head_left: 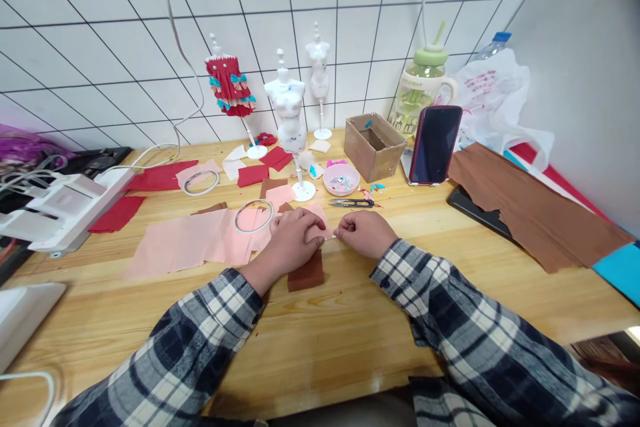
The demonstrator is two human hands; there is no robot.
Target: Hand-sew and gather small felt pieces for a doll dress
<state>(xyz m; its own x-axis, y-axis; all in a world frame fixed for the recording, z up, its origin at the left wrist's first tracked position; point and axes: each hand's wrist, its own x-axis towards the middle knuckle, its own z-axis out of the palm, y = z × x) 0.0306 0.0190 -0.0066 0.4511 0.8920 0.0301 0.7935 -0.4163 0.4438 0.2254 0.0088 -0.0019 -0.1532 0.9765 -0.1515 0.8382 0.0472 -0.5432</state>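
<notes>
My left hand (299,237) rests over a small pink piece of cloth (320,212), with its thumb and fingers closed on the cloth. My right hand (367,232) pinches the right-hand edge of that cloth between thumb and fingertips. A folded brown piece of cloth (307,275) lies under and in front of the left hand. Larger pink cloth (183,243) spreads to the left, with a thin white ring (237,220) on it. Just beyond the right hand lie thread snips (353,203) and a pink bowl (345,192) of small shiny bits.
Behind stand bare white dress forms (285,110) and one form in a red ruffled dress (227,80). A cardboard box (383,163), a propped phone (436,145) and a drink bottle (425,83) stand right of them. Brown fabric (540,207) lies far right; a power strip (75,207) left.
</notes>
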